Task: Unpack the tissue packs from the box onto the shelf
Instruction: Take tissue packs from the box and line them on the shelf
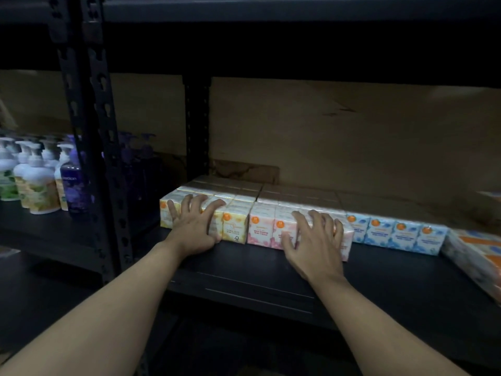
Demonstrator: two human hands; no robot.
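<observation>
A row of mini tissue packs stands on the black shelf (271, 272). Yellow packs (235, 227) are at the left, pink packs (260, 228) in the middle, blue packs (404, 234) to the right. More rows lie behind them in shadow. My left hand (193, 225) lies over the front and top of the yellow packs with fingers spread. My right hand (311, 240) rests the same way on the pink packs, fingers spread over their top edge. The box is not in view.
A black slotted upright (89, 137) divides this shelf from the left bay, where several pump bottles (38, 180) stand. Larger orange-and-white packs (477, 253) lie at the far right. A cardboard panel (352, 137) backs the shelf. Another shelf board hangs overhead.
</observation>
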